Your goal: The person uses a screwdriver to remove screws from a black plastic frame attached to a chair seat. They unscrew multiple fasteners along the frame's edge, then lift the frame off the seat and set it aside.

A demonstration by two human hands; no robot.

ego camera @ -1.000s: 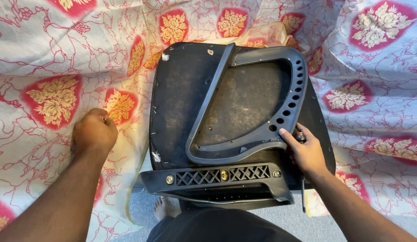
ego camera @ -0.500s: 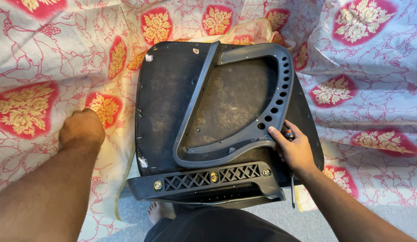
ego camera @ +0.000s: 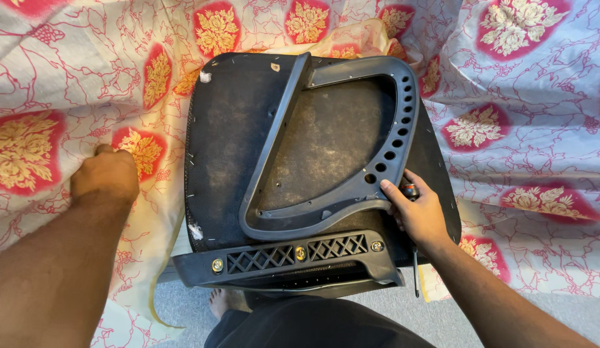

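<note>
I'd keep my right hand (ego camera: pixel 421 216), fingers curled around a screwdriver (ego camera: pixel 413 248) and fingertips on the frame, pressing steadily so the grey armrest frame (ego camera: pixel 390 138) stays put; my left hand (ego camera: pixel 105 175), at nine o'clock, is fisted on the flowered sheet (ego camera: pixel 519 96); the dusty black seat (ego camera: pixel 232 135) lies upside down, dead centre, staples along its edge.

Bare forearms, left hand (ego camera: pixel 105 175), right hand (ego camera: pixel 419 216) (no sleeves), dark trousers (ego camera: pixel 313 328), bare foot (ego camera: pixel 220 301)

The right hand (ego camera: pixel 419 216) hides most of a slim red-and-black-handled screwdriver (ego camera: pixel 414 274); the left hand (ego camera: pixel 105 177) buries its fingertips in the floral bedsheet (ego camera: pixel 68 96).
</note>
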